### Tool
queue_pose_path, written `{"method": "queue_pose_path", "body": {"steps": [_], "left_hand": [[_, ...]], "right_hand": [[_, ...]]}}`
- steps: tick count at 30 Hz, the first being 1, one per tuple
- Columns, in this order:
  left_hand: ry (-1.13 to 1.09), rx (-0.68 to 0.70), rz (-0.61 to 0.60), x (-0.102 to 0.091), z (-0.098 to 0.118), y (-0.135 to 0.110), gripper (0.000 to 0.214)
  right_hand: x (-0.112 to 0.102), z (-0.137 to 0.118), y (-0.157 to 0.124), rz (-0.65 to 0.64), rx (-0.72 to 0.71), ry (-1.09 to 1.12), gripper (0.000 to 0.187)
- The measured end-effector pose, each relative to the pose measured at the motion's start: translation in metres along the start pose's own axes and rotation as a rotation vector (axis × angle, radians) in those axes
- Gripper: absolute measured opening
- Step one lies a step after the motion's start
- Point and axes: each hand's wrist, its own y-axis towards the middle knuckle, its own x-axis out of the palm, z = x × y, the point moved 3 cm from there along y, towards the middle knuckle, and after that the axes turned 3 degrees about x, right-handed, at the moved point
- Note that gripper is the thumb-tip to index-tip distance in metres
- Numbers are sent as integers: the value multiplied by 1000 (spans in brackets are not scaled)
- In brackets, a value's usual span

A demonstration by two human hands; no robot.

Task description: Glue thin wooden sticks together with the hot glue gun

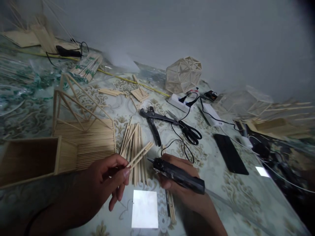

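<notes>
My left hand (112, 180) pinches a pair of thin wooden sticks (140, 155), joined or touching near their far end. Wrapped in my right hand (180, 183) is a black hot glue gun (178, 174), its narrow nozzle pointing left, a short gap from the sticks' tip. Beneath the held sticks lies a loose bundle of wooden sticks (133, 144). More sticks (170, 205) lie partly hidden under my right hand. Left of the bundle stands a wooden stick frame (83, 134) with a slatted base, beside an open wooden box (59, 157).
Black-handled scissors (190, 132) and a black hand cutter (155, 121) lie beyond the glue gun. Further back are a white power strip (178, 103) with cords and a polyhedral stick frame (183, 75). A black phone-like slab (230, 153) lies to the right.
</notes>
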Motion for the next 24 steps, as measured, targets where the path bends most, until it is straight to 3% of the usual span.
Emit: {"method": "queue_pose_path", "body": {"steps": [14, 24], "left_hand": [[-27, -7, -47, 1, -4, -5, 31], [77, -47, -7, -2, 1, -9, 26]], "right_hand": [[5, 1, 1, 75, -37, -23, 44], [2, 2, 0, 146, -12, -60, 53]]}}
